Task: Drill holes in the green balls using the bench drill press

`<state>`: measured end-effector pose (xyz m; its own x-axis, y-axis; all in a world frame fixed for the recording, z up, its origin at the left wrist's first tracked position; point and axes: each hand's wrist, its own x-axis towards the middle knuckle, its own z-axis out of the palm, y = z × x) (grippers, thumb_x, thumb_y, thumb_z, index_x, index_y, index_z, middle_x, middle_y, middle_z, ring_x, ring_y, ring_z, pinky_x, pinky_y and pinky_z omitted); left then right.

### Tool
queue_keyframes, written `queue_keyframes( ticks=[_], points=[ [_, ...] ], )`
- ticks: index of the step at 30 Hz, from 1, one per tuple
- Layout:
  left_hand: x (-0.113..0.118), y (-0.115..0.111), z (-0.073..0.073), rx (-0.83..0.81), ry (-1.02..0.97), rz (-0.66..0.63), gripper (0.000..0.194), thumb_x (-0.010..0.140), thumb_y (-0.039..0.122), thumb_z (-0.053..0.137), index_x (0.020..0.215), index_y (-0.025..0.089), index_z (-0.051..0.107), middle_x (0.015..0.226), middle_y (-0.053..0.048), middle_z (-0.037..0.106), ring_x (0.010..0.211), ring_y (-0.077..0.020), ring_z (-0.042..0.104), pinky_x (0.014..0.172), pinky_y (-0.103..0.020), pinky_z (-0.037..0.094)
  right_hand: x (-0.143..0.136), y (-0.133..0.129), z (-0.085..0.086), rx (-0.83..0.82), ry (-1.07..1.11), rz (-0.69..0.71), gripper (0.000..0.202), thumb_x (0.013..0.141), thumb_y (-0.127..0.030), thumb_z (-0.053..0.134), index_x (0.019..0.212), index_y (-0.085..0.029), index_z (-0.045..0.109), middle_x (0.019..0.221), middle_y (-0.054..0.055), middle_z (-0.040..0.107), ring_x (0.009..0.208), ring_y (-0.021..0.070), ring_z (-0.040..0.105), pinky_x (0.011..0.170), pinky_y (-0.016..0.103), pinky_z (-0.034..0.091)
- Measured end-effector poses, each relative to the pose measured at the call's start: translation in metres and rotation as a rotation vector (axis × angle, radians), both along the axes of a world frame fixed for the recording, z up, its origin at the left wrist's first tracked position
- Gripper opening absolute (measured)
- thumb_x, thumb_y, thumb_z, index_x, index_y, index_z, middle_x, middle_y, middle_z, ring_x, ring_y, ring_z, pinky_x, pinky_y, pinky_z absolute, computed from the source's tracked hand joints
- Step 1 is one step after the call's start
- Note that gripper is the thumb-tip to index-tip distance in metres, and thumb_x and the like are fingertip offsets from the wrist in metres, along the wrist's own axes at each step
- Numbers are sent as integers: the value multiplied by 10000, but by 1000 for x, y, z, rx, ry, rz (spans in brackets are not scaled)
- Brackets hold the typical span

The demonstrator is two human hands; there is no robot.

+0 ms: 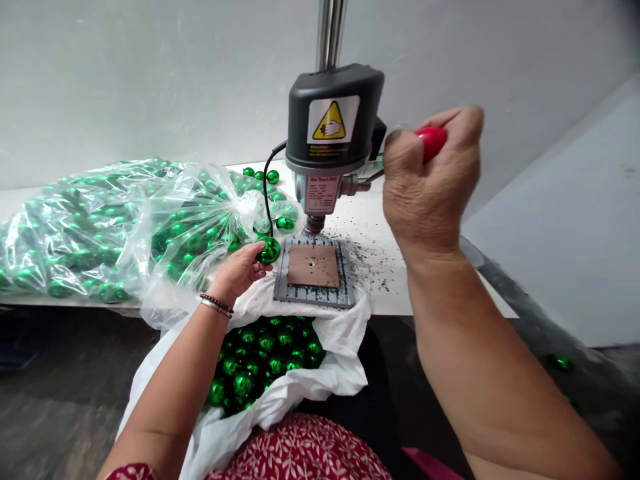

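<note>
Pinched in the fingers of my left hand (241,270) is a shiny green ball (269,250), just left of the drill's base plate (283,280). My right hand (433,180) is wrapped round the red-knobbed lever (433,143) of a small bench drill (335,110). The chuck (315,224) points down over a brown square board (300,267) on the base plate; the board has a small hole in its middle. Below the plate, a white bag (345,373) lies open in front of me with many green balls (265,343) in it.
A large clear plastic bag (90,227) full of green balls covers the table's left side. Loose green balls (273,177) sit behind it. Dark shavings (373,267) litter the white table (400,297) right of the plate. A black cable (267,193) hangs beside the drill. One green ball (560,362) lies at the lower right.
</note>
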<state>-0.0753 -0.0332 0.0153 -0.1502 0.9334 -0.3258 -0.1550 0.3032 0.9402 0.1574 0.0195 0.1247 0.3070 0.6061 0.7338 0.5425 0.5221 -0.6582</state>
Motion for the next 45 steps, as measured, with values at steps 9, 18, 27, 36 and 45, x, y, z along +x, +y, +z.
queue_keyframes(
  ticks=[9, 18, 27, 36, 45],
  points=[
    [44, 21, -25, -30, 14, -199, 470, 868, 335, 560, 1333, 265, 554, 1052, -44, 709, 567, -98, 621, 550, -233, 502, -1, -5, 14, -146, -41, 16, 202, 916, -218, 547, 876, -173, 354, 792, -57, 385, 686, 14, 342, 761, 177, 375],
    [48, 20, -27, 178, 509, -311, 534, 756, 385, 713, 1252, 208, 620, 1095, -53, 679, 824, -163, 656, 789, -308, 556, -5, -10, 18, -157, 41, 24, 332, 871, -210, 630, 803, -195, 305, 793, -51, 426, 686, 27, 326, 720, 169, 354],
    [46, 25, -41, 419, 1187, -358, 636, 754, 284, 752, 1348, 157, 563, 1314, -154, 611, 1175, -293, 615, 1048, -434, 484, -2, -6, 14, -79, 24, 44, 287, 873, -227, 591, 810, -191, 314, 770, -57, 374, 679, 21, 313, 710, 174, 347],
    [50, 19, -19, 203, 572, -247, 445, 773, 373, 709, 1165, 178, 631, 945, -46, 681, 801, -180, 668, 745, -307, 553, 1, -2, 8, -71, 3, 101, 224, 901, -263, 552, 886, -171, 349, 812, -61, 364, 691, -5, 328, 785, 162, 380],
    [56, 27, -26, -42, 51, -133, 209, 875, 295, 628, 1041, 170, 610, 967, -41, 664, 583, -78, 625, 464, -171, 405, -4, -10, 19, -147, 40, 44, 346, 879, -194, 599, 788, -201, 266, 745, -74, 356, 654, 8, 299, 708, 170, 362]
  ],
)
